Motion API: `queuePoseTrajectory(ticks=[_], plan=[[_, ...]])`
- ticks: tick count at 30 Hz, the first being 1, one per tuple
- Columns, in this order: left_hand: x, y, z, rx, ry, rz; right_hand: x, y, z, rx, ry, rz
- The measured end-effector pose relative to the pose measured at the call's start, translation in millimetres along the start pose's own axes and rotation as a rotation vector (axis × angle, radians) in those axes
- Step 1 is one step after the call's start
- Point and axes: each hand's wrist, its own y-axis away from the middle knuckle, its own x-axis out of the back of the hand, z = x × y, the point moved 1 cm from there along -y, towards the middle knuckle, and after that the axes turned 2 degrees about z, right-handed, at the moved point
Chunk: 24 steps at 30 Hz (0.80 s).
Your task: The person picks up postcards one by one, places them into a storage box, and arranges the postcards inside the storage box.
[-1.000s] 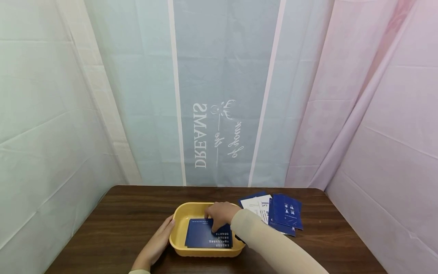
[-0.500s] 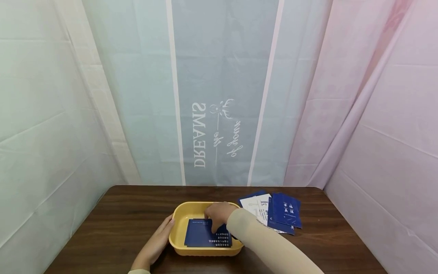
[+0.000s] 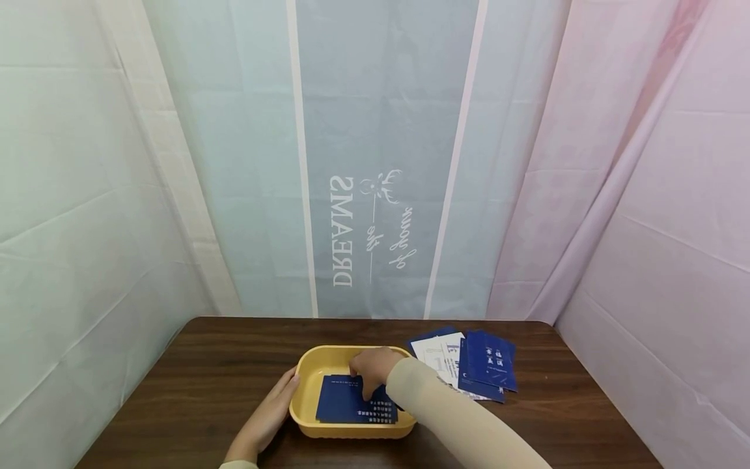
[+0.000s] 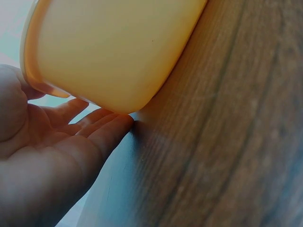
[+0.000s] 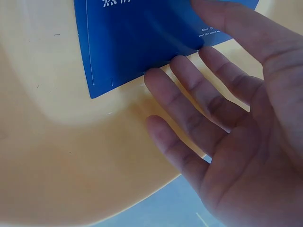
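Navy-blue printed cards (image 3: pixel 344 402) lie flat in the yellow plastic tub (image 3: pixel 346 432), beneath the thumb of the right hand (image 3: pixel 377 366), with one edge at its fingertips (image 5: pixel 155 79). Three of those fingertips meet that edge, gaps between them, and the little finger stands off the cards; whether thumb and fingers truly pinch the stack I cannot tell. At the tub's other end, the left hand (image 3: pixel 268 409) rests nearly straight fingers against the outer wall.

Judging by how things lie, the work is part done: some cards are inside the tub under the right fingers, others outside on the wooden table (image 3: pixel 234 365), to the right of those fingers and a little beyond.

Counted: one tub, two hands, at least two cards in the stack. Outside are at least one white card (image 3: pixel 432 355) and three blue cards (image 3: pixel 493 363); overlap hides the exact number.
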Motion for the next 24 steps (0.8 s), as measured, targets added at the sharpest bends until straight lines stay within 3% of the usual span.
queuePoseTrajectory(ticks=[9,24], plan=[[0.2,-0.3,-1.1,0.007,-0.009,0.006,-6.1,-8.6,9.7,0.010,-0.046,0.017],[0.5,0.1,-0.4,0.020,-0.021,0.000,16.8,9.4,17.3,0.063,-0.109,0.076]])
